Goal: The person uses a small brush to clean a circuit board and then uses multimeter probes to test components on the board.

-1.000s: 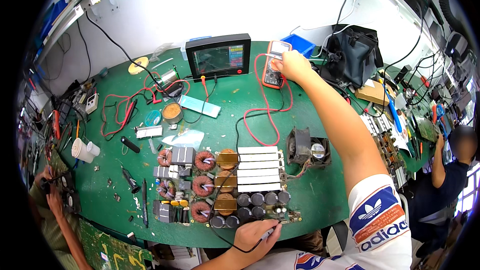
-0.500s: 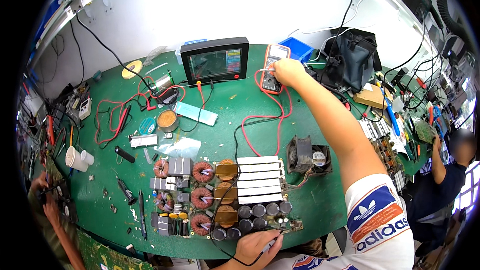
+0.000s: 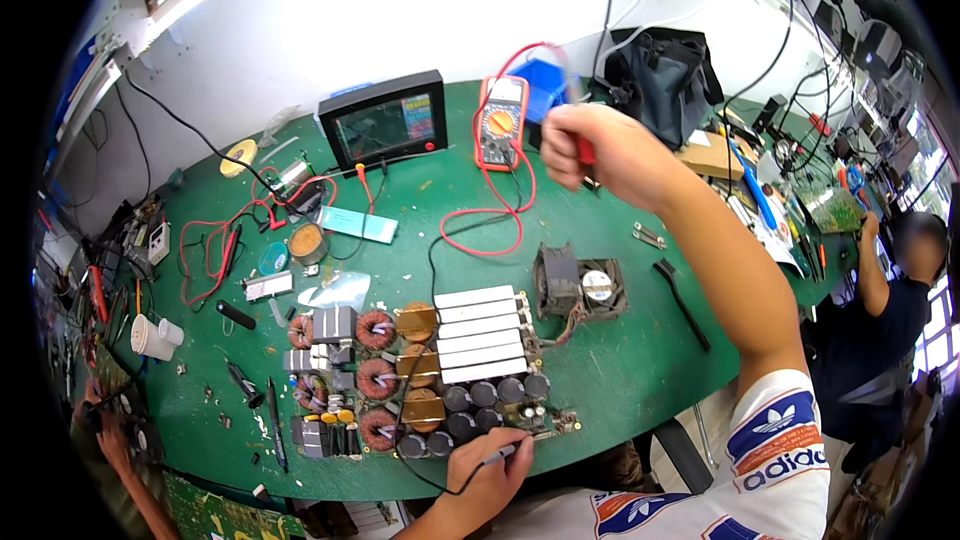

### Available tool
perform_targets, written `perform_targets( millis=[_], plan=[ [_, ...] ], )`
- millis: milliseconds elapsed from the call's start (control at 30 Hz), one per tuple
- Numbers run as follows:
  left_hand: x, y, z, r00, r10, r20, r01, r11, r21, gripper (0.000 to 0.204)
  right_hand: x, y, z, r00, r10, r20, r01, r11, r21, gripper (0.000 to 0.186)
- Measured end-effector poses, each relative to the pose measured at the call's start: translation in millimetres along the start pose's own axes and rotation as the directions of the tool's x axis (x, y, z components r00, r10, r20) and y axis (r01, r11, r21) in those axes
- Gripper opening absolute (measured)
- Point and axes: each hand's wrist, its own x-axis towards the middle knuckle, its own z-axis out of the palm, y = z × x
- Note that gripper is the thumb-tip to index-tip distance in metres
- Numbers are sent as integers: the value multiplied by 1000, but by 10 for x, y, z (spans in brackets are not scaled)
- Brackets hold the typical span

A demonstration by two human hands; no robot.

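Observation:
My right hand is raised to the right of the orange multimeter, fingers closed on a red test probe; the probe's upper part is blurred, with its red lead arching above. My left hand pinches a black test probe at the lower right of a large circuit board. The board carries copper coils, black capacitors and white bars. Whether the black probe's tip touches the board I cannot tell. A black screen device stands left of the meter.
A fan unit and black brush sit right of the board. Tools, wires and cups lie leftward. A blue bin and black bag are behind. One co-worker is at right, another person's hand at left.
My right hand has come off the multimeter and moved rightward, lifting the red probe and its lead. My left hand stays at the board's lower right. The view has shifted, revealing the brush.

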Motion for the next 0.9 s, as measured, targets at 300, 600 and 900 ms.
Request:
perform_targets(
  millis=[300, 600, 900],
  plan=[
    [8, 22, 57, 997, -76, 10, 76, 996, -45, 11, -2187, 615, 304, 976, -100, -191, 198, 772, 604, 57],
    [-51, -21, 99, 993, -114, -37, 112, 993, -45, 9, -2618, 1322, 1126, 874, 22, -485, 160, 930, 331, 26],
    [-150, -123, 134, 988, -143, -54, 122, 951, -285, 14, -2566, 1644, 1344, 854, 4, -520, 246, 877, 412, 18]
  ],
)
